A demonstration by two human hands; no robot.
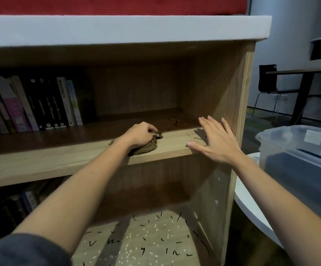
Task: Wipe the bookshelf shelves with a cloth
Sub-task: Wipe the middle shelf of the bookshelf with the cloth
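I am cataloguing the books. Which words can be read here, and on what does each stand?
"INVESTING": white book spine.
"Go the Distance", faint: black book spine.
Too blurred to read: other book spines, plastic bin's label.

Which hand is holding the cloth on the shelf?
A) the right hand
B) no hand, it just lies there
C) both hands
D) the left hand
D: the left hand is curled round the brown cloth on the shelf, while the right hand has its fingers spread and holds nothing.
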